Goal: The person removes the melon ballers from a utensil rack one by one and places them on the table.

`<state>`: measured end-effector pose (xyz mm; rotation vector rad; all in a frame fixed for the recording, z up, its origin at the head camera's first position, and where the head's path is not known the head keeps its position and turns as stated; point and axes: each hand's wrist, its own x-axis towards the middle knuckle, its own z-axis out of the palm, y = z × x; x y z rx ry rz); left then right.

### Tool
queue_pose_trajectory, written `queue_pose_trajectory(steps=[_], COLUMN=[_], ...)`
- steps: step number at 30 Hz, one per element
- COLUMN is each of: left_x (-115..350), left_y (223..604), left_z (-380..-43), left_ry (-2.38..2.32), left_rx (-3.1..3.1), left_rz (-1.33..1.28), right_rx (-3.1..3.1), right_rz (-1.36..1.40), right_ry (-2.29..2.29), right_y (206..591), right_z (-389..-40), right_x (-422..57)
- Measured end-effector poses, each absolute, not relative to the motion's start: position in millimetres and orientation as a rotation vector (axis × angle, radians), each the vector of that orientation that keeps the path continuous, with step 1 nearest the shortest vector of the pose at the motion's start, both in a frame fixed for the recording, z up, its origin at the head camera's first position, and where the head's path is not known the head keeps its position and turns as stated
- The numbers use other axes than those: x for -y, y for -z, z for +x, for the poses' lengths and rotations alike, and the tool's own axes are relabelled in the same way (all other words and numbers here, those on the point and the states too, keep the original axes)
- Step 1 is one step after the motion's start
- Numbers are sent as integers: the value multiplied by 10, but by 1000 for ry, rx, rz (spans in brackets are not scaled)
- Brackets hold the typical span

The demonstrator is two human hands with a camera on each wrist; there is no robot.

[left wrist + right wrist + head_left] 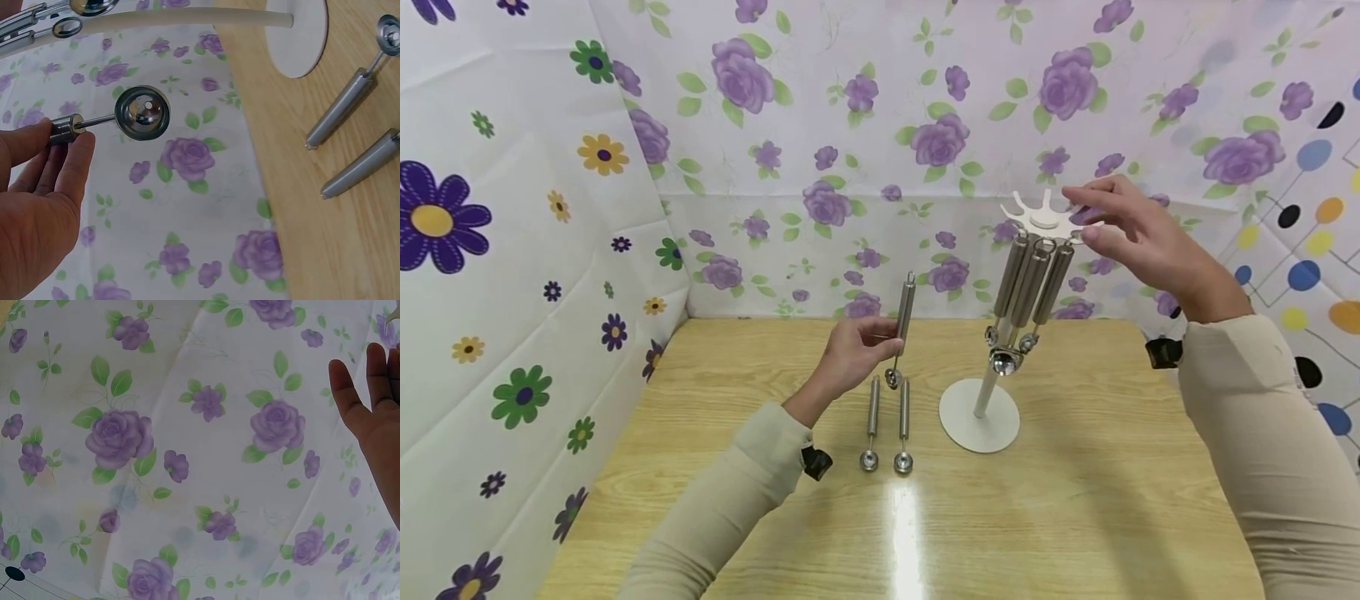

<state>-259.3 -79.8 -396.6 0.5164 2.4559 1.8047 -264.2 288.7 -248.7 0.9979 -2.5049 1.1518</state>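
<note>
My left hand point(857, 354) grips a melon baller point(906, 312) by its steel handle, bowl end down, above the table. In the left wrist view its round bowl point(142, 113) shows a small hole. Two more melon ballers point(873, 408) lie side by side below that hand, bowls toward me. My right hand point(1138, 233) is at the top of a white hanging rack point(1043, 223), thumb close to one hook, thumb and forefinger apart. Whether the thumb touches the hook I cannot tell. Several steel utensils point(1030, 287) with round bowls hang from the hooks.
The rack's round white base point(979, 433) stands on the wooden table point(820, 533). A floral cloth point(820, 108) hangs behind it. Patterned cloths flank the table on the left point(512, 317) and the right.
</note>
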Motion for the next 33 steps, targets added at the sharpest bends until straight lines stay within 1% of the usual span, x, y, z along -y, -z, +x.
queue_pose_trajectory(steps=[8,11,14,18,22,25,33], left_x=[838,847,867,915,946,960,971], left_y=[4209,4164,4218,4392,4420,4417,4452], left_z=[-2562,-2458,-2438,-2515,-2533,-2534,-2518], left_ry=[-1817,-1811,-1801,-1801,-1819,-1833,-1863], left_rx=[-2428,-2414,-2407,-2411,-2414,-2405,-2374], left_rz=[457,412,384,369,370,365,315], right_rx=[2505,2509,2519,2575,2653,2678,2647], right_rz=[894,892,929,968,939,910,843], right_ry=[-1070,-1080,-1066,-1129,-1133,-1053,-959], right_y=[2453,2452,2450,2414,2378,2369,2401], right_z=[-2637,-2644,-2660,-2669,-2663,-2655,-2679], right_x=[-2849,-2852,-2875,-2886,-2869,-2853,-2784])
